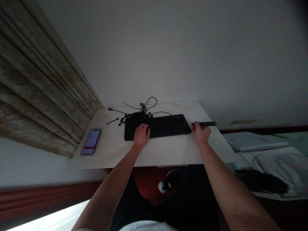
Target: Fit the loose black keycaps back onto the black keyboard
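Observation:
My left hand rests on the front left part of a black keyboard, its fingers over the keys. My right hand is just past the keyboard's right end, shut on a thin black rod that sticks out to the right. Behind the keyboard's left end lies a black cable in loose loops. Several small black keycaps are scattered to the left of the keyboard. Farther left lie a small blue tool and a phone, whose screen is blurred out. All of these are on a white desk.
A pleated curtain hangs along the desk's left side, and a white wall stands behind. To the right, on a lower surface, are a stack of papers and a dark bag. A dark bottle stands below the desk's front edge.

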Action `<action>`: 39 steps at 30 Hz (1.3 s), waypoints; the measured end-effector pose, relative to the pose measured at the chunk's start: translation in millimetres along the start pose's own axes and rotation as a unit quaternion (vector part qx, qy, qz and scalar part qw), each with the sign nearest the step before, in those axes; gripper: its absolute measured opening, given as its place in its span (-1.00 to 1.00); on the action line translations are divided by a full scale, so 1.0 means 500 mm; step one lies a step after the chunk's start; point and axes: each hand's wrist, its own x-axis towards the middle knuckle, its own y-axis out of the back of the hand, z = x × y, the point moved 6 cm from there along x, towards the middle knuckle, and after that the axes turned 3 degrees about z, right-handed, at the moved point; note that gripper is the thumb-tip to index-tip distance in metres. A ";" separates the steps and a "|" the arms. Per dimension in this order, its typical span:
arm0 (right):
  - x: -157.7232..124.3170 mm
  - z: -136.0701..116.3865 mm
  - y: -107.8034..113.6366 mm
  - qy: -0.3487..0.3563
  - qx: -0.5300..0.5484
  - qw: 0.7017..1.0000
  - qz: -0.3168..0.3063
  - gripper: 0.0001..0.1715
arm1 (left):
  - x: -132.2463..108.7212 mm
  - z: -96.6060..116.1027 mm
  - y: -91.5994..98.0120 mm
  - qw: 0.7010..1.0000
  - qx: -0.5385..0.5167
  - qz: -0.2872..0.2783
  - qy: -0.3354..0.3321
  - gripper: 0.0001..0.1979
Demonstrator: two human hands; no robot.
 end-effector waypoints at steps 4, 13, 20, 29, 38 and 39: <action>0.007 0.004 -0.002 -0.035 0.043 0.998 0.023 -0.74 | 0.001 -0.001 -0.001 1.000 0.002 -0.008 0.000 -0.76; -0.056 -0.103 -0.094 -0.034 0.080 0.992 -0.088 -0.67 | 0.004 -0.002 -0.003 1.000 -0.010 -0.017 0.005 -0.70; -0.236 -0.201 -0.270 0.037 -0.072 0.928 -0.365 -0.66 | 0.002 -0.005 0.005 0.999 -0.031 -0.007 0.013 -0.62; -0.281 -0.249 -0.333 0.164 -0.258 0.859 -0.410 -0.65 | 0.004 -0.006 0.001 1.000 -0.021 -0.001 -0.015 -0.70; -0.292 -0.261 -0.358 0.181 -0.305 0.825 -0.440 -0.75 | 0.005 -0.011 -0.007 1.000 0.001 -0.006 0.000 -0.68; -0.291 -0.261 -0.359 0.180 -0.309 0.822 -0.442 -0.75 | 0.005 -0.010 -0.007 1.000 0.002 -0.007 0.001 -0.67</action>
